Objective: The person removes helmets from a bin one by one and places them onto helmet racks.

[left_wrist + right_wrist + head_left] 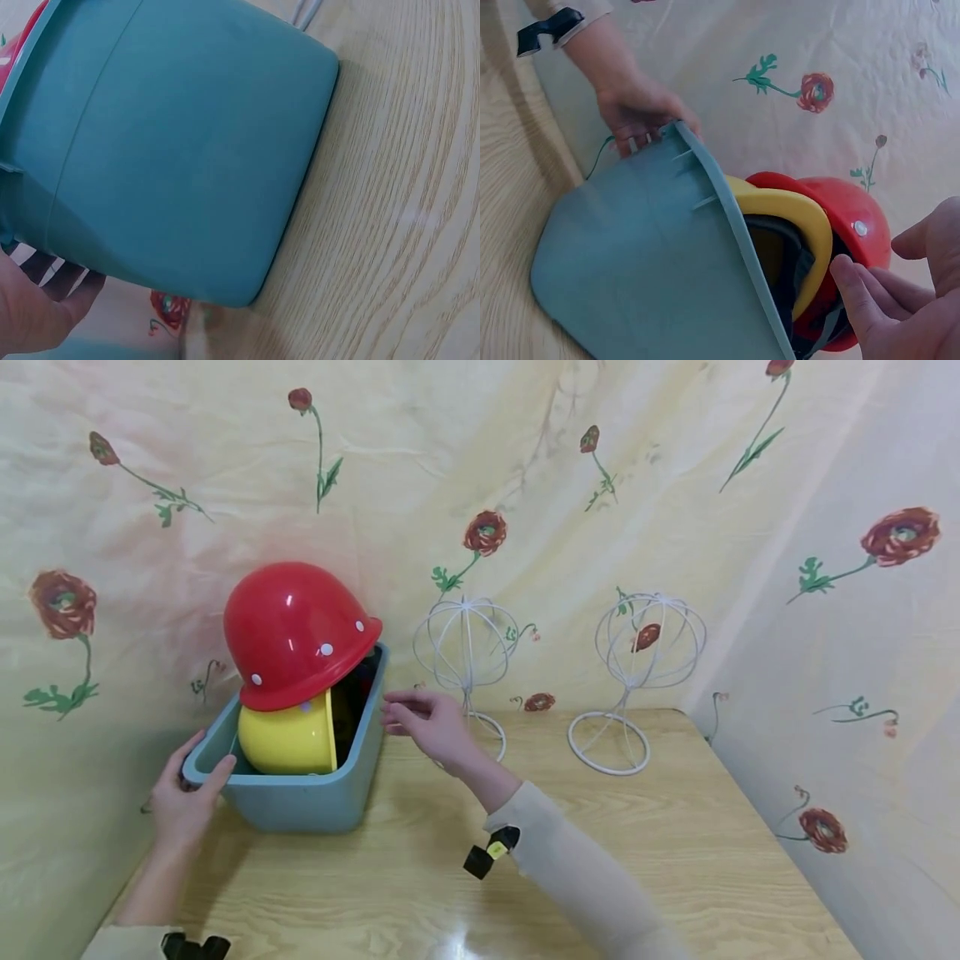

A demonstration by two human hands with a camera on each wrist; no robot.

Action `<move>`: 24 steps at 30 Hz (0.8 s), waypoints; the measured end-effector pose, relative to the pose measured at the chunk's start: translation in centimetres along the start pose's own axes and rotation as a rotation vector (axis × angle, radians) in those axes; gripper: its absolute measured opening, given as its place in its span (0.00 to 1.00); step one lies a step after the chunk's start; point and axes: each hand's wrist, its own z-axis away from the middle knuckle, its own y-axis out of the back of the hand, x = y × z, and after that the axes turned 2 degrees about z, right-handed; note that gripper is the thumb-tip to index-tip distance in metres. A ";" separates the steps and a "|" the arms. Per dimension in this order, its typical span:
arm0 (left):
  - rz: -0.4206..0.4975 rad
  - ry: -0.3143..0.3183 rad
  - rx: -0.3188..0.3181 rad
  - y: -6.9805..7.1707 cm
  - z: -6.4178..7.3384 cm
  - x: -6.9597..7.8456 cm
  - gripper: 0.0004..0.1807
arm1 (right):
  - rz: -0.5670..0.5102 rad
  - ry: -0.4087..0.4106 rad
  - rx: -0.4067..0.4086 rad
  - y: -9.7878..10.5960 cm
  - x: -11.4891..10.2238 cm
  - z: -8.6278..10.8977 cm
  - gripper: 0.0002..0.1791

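On my feed, the left hand (183,802) grips the near-left corner of a blue-grey plastic bin (300,806), thumb over the rim. To the right of that grip, inside the bin, a yellow hard hat (281,747) lies on its side; above it a glossy red hard hat (296,631) with white studs sits tilted, rising past the rim. The right hand (431,722) holds nothing, fingers loosely extended just beside the bin's right rim; I cannot tell whether they touch it. Behind it stands one white wire globe stand (468,677), and farther right a second wire stand (630,683). Under the gripped bin I see a wood-grain tabletop (420,877); beyond both hands hangs wrinkled cream wall fabric (420,460) printed with red poppies. Any marking on the yellow tag (497,850) at the right wrist is too small for me to read.
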 end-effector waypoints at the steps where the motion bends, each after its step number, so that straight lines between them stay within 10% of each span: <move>1: 0.010 -0.005 -0.002 0.0 -0.1 0.0 0.38 | -0.018 -0.016 0.007 -0.2 -0.2 -0.3 0.21; 17: -0.084 -0.138 -0.006 -0.2 0.3 -0.6 0.43 | -0.163 -0.267 0.054 -5.4 -2.0 -4.9 0.28; 24: -0.138 -0.241 -0.073 0.6 0.2 -1.0 0.51 | -0.024 -0.211 0.143 -7.6 -2.7 -5.7 0.17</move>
